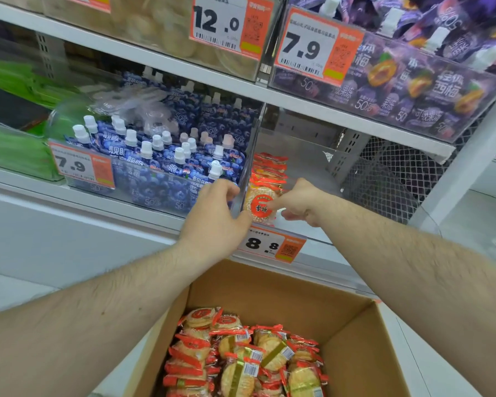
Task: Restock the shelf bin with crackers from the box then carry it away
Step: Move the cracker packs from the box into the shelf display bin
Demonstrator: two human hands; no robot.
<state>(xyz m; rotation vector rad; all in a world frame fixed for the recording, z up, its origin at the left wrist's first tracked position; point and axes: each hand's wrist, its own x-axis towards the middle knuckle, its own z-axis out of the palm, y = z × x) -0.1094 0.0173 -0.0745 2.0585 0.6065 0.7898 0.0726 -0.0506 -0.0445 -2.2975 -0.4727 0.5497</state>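
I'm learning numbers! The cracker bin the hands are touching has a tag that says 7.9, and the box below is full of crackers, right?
Nearly. The head view shows the tag under the cracker bin says 8.8, not 7.9. The hands are there, and the box below holds crackers.

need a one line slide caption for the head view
Both hands settle cracker packs into a clear shelf bin above an open box.

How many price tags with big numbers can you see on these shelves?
4. The 12.0 tag and a 7.9 tag hang on the top shelf; another 7.9 tag fronts the blue pouches; the 8.8 tag sits below the crackers. A fifth is cut off at right.
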